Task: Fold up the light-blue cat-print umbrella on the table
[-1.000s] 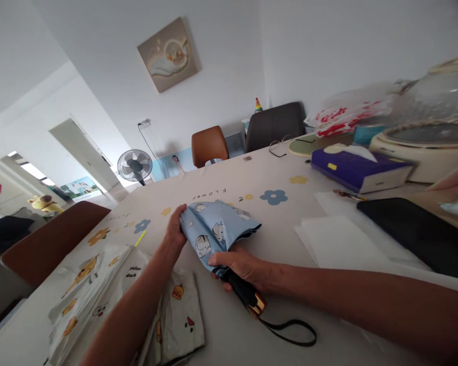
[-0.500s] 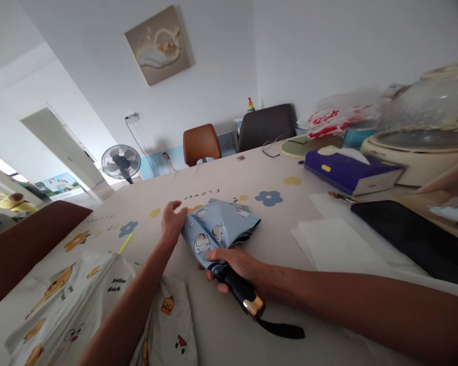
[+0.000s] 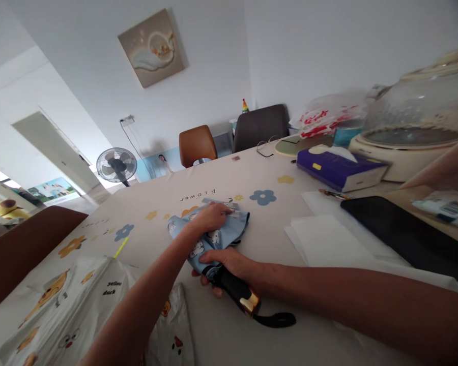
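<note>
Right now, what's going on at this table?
A person is handling a folded blue umbrella over the table. The right grip is closed around it where fabric meets the black handle; the left grip lies on the fabric. The canopy is gathered but loose. A white duck-print item lies by the left forearm.

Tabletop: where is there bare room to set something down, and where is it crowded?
Bare patches lie between the blue umbrella and the white papers, and beyond the umbrella toward the far brown chair. Crowded right side: papers, black slab, purple tissue box; near left, duck-print bundle.
</note>
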The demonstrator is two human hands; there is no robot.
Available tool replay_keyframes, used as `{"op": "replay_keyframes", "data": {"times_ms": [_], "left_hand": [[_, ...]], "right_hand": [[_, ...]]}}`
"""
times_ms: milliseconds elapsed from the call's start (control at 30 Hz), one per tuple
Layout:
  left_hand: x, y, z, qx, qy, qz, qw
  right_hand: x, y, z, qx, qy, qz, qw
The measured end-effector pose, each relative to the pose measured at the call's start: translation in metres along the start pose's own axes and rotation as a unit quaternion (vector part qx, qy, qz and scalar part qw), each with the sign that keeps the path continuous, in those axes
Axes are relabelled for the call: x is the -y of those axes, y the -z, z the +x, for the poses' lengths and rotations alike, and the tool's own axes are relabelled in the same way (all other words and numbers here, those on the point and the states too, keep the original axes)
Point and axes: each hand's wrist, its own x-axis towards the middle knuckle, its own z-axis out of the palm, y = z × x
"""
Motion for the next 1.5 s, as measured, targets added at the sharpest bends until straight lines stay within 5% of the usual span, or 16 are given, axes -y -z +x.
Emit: {"op": "replay_keyframes", "data": {"times_ms": [567, 700, 867, 1100, 1367, 1500], "left_hand": [[-0.001, -0.010, 0.006, -0.064, -0.002, 0.039, 0.997], [-0.008, -0.004, 0.001, -0.171, 0.036, 0.011, 0.985], [-0.014, 0.005, -0.009, -0.344, 0.122, -0.047, 0.930], [-0.007, 0.009, -0.025, -0.452, 0.048, -0.110, 0.884], [0.010, 0.019, -0.088, -0.555, 0.078, -0.218, 0.799], [0.013, 0.018, -0.135, -0.535, 0.057, -0.222, 0.813]], "right_hand": [[0.005, -0.003, -0.006, -0.007, -0.051, -0.041, 0.998], [0.004, -0.002, -0.005, 0.002, -0.035, -0.037, 0.999], [0.002, -0.001, -0.003, 0.007, -0.018, -0.022, 1.000], [-0.004, 0.001, 0.000, -0.005, 0.016, -0.036, 0.999], [-0.001, 0.001, 0.002, -0.025, 0.023, -0.033, 0.999], [0.003, -0.005, -0.002, -0.051, 0.038, -0.032, 0.997]]}}
